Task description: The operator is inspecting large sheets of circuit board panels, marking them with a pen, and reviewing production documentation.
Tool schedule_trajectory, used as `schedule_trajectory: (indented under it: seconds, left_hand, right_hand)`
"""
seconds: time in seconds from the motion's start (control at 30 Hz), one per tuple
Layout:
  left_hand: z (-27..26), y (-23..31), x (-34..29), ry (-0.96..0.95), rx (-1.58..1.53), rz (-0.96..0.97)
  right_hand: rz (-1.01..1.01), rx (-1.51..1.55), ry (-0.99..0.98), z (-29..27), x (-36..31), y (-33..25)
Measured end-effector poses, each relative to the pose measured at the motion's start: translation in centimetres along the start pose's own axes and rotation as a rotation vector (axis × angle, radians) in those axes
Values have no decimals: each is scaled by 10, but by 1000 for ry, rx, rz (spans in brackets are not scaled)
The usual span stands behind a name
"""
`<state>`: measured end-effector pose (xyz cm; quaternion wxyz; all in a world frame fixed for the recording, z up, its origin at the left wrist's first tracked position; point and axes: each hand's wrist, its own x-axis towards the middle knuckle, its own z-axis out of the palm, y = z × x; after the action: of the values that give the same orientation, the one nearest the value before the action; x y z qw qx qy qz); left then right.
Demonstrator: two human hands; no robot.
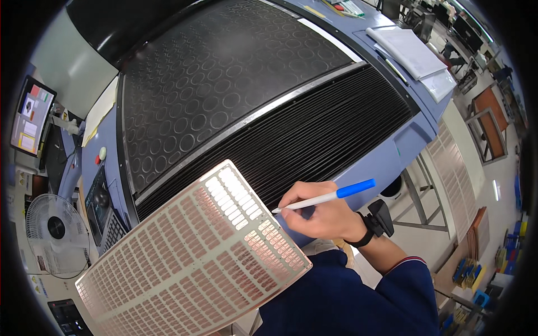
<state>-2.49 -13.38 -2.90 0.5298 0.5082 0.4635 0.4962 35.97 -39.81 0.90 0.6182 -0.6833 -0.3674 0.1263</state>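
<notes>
My right hand (320,211) is closed in a writing grip around a white pen (316,201) with a blue cap on its rear end. The pen's tip points left and lies at or just beside the right edge of a large panel; whether it touches cannot be told. That panel, a printed circuit board sheet (185,252), is pale with rows of coppery pads, and its upper pads shine white. It slants across the lower left in front of the machine. My left hand does not show; what holds the sheet up is hidden.
A blue-grey machine (386,148) has a dark bed (224,73) with ring marks and ribbed black bellows (314,129). Papers (406,50) lie at its right corner. At left are a fan (56,227), a keyboard (114,232) and a monitor (33,116). Another patterned sheet (451,162) stands at right.
</notes>
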Motion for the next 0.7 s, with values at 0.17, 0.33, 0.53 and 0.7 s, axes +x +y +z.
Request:
schedule_trajectory:
  seconds: [0.17,0.33,0.53,0.7]
  left_hand:
    - [3,-7,4,-23,32,-4]
    - [4,-11,8,-34,59,1]
    - [6,-13,11,-44,86,13]
    - [5,-16,15,-49,102,22]
  right_hand:
    - [4,-4,-31,3,1,0]
    - [-33,-21,-56,2,1,2]
    - [-34,-62,-79,-3,1,4]
    - [-13,-57,-99,-4,1,2]
